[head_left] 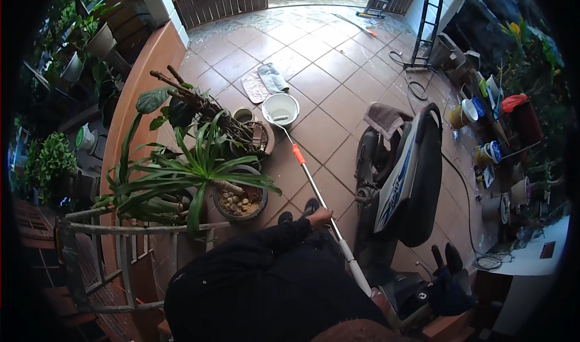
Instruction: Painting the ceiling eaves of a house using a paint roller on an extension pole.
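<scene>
Left hand (321, 218) grips the pole (310, 185) partway along; right hand (380, 300) clasps its butt. Roller head (280, 118) sits inside the white bucket (296, 107). I judge dipping under way, lifting out left.

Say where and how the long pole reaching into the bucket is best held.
The pole is probably best held at two spots: the shaft, around which the left hand is closed, and the thicker pale grip. Come from the near end: the pole slants back from the white bucket toward the lower edge of the view.
</scene>
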The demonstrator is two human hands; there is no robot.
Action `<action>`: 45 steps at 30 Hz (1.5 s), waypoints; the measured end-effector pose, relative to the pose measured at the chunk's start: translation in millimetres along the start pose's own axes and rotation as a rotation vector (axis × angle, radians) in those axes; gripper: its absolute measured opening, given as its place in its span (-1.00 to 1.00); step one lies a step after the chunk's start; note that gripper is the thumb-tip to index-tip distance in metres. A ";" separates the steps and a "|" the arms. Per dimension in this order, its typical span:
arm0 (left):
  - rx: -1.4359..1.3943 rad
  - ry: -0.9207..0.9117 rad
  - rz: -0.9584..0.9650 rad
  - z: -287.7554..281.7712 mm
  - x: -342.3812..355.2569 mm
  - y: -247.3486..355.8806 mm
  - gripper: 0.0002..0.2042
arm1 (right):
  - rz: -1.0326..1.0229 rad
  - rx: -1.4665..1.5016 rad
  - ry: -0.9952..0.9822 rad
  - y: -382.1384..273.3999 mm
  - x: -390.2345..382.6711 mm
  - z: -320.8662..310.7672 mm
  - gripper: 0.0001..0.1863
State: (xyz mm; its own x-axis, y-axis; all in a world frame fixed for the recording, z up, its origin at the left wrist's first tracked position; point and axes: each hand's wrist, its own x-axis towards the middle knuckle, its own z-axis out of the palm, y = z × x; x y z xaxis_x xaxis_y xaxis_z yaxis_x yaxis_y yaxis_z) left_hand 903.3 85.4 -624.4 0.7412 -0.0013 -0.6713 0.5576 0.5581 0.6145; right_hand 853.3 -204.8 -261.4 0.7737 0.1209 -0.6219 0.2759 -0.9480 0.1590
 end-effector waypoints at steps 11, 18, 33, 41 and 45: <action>-0.112 0.141 -0.104 -53.2 65.2 199.9 -0.63 | -0.372 -0.110 0.177 -162.8 161.4 -203.4 -0.51; 0.025 0.130 0.188 -72.9 52.7 335.7 -0.48 | -0.645 -0.270 0.475 -210.6 235.9 -316.8 -0.64; 0.612 0.202 0.644 -124.0 53.0 482.0 -0.41 | -0.655 -0.541 0.433 -350.0 255.1 -544.9 -0.59; 0.770 0.641 0.912 -127.0 54.4 532.8 -0.62 | -0.857 -0.593 0.473 -391.1 285.6 -619.2 -0.70; 0.829 0.769 0.933 -121.0 79.8 562.8 -0.67 | -0.868 -0.737 0.398 -405.6 325.2 -662.6 -0.82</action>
State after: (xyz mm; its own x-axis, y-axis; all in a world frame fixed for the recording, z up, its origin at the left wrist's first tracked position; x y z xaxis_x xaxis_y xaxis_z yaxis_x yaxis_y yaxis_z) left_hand 1230.9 499.8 -382.2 0.7160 0.6666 0.2074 0.2453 -0.5184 0.8192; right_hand 1370.8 414.2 -20.0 0.2545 0.8399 -0.4793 0.9503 -0.1254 0.2849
